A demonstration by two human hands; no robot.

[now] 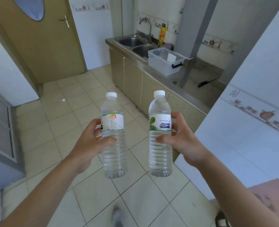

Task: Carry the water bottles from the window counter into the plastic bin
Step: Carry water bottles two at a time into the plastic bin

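Two water bottles held upright above the tiled floor (79,112), one per hand, well apart. Left hand (91,141) clamped on the bottle with the orange-marked label (113,136), thumb across its ribbed body. Right hand (183,141) clamped on the bottle with the green leaf label (160,133). Far beyond the right hand, open plastic bin (164,60) on the table (168,77), just beside the sink (135,42).

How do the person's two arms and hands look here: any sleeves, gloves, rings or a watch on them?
Both forearms are bare: no sleeves show in the frame. The left hand and the right hand wear no gloves, and no ring, watch or bracelet can be seen.
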